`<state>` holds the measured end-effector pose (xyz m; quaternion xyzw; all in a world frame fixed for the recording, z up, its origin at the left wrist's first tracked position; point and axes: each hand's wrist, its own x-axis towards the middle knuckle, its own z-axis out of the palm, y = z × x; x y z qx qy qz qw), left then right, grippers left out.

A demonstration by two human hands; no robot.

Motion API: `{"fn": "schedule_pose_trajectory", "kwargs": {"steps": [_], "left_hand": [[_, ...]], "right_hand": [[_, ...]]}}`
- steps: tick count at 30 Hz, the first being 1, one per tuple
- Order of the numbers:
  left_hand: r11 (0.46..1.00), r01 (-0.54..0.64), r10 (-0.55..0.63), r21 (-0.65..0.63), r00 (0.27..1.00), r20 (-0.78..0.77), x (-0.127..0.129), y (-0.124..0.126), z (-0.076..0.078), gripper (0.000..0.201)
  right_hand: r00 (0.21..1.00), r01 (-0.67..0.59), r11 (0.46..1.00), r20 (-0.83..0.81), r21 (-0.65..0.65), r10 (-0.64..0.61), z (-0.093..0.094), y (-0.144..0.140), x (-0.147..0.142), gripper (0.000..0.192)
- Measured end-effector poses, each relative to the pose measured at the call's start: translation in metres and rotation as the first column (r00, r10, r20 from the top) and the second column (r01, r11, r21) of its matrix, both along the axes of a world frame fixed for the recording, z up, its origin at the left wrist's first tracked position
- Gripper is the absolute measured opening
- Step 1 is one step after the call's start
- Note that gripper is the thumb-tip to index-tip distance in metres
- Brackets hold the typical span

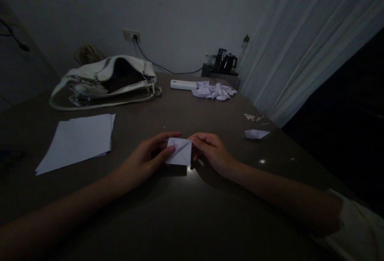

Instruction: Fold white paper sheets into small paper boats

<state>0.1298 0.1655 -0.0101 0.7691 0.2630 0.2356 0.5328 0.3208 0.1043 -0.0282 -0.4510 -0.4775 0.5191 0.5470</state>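
A small square of folded white paper [183, 155] with diagonal creases is held a little above the dark table [168, 213]. My left hand [148, 153] grips its left side, thumb on top and fingers behind. At the upper right corner, my right hand [213, 151] pinches the paper between thumb and forefinger. To the left lies a stack of white paper sheets [81, 137], its edges slightly uneven. On the right rests a single folded paper piece [256, 134], boat-like in shape.
A white handbag [105, 75] gapes at the back left. Toward the back sit a white handle-like object [183, 85] and a pile of folded paper pieces [214, 90]. Paper scraps [253, 117] lie near the right edge, beside a pale curtain [279, 49]. A black kettle [228, 63] stands behind.
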Motion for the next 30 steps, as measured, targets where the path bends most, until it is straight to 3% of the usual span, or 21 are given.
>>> {"fn": "schedule_pose_trajectory", "kwargs": {"steps": [5, 11, 17, 30], "left_hand": [[0.998, 0.016, -0.015, -0.058, 1.000, 0.024, -0.0011, 0.0001, -0.0010, 0.046], [0.991, 0.117, -0.112, 0.062, 0.991, -0.072, -0.0034, 0.0008, -0.0035, 0.044], [0.981, 0.176, -0.167, 0.076, 0.979, -0.115, -0.0048, 0.0005, -0.0046, 0.042], [0.988, 0.151, -0.149, 0.021, 0.985, -0.086, -0.0025, -0.0004, -0.0041, 0.046]], "right_hand": [[0.998, 0.040, 0.999, -0.057, -0.019, -0.041, 0.0009, 0.0003, -0.0005, 0.030], [0.961, -0.150, 0.989, 0.237, 0.004, 0.144, 0.0068, -0.0055, -0.0020, 0.027], [0.908, -0.235, 0.972, 0.362, 0.017, 0.213, 0.0068, -0.0069, 0.0009, 0.032], [0.901, -0.151, 0.987, 0.418, 0.053, 0.115, 0.0051, -0.0074, -0.0007, 0.034]]}}
